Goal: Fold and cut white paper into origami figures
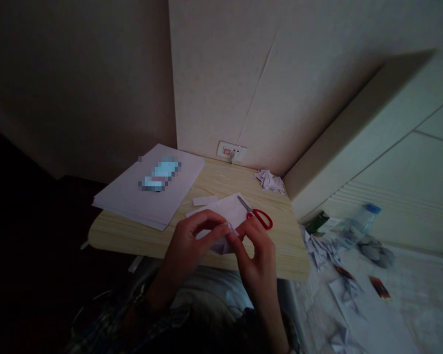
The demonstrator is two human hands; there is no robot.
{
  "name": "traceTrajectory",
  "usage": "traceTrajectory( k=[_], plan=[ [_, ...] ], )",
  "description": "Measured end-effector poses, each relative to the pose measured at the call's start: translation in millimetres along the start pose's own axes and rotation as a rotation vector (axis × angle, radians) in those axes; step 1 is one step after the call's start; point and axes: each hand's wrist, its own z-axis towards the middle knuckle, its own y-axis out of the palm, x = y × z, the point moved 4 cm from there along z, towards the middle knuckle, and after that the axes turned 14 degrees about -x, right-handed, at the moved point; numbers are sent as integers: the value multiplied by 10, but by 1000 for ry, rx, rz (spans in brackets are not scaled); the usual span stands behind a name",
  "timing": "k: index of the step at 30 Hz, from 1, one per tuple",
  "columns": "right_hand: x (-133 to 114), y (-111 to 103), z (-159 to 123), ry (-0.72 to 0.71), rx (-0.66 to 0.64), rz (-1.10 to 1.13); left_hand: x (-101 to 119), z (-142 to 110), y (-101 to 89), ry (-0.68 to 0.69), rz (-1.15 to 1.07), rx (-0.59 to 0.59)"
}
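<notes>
Between my two hands is a small folded piece of white paper [221,245], held above the near part of a wooden table [132,240]. My left hand [192,238] pinches it from the left with thumb and forefinger at its upper edge. From the right, my right hand [256,248] pinches the same paper, its fingertips close to the left ones. Under and beyond them lies a flat white sheet [231,206]. Scissors with red handles [262,219] rest on its right edge, blades pointing to the upper left. The fingers cover part of the folds.
A stack of white paper [125,209] carries a blurred-out phone [161,174] at the left. Folded paper pieces [270,181] lie in the far right corner, below a wall socket [231,151]. To the right, a bed [413,290] holds a plastic bottle [363,219] and more folded paper [319,250].
</notes>
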Motion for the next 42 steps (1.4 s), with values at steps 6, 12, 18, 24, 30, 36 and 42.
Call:
traceTrajectory(
  k=[6,12,18,24,30,36,42],
  plan=[
    [29,19,4,11,-43,26,46,-19,-39,72,135,21],
    [3,17,-22,-18,-56,35,77,-39,-36,100,164,-17],
    [-37,31,-19,-38,-38,61,38,-51,-39,104,160,0],
    [24,32,-24,-29,-76,91,85,-67,-100,112,153,98],
    [37,12,-42,-1,-23,56,13,-28,-88,67,-3,87],
    [43,-4,-54,11,56,10,-85,-10,-38,31,-8,-12],
    [135,23,-38,56,-30,93,-98,-2,-83,32,7,54]
  ],
)
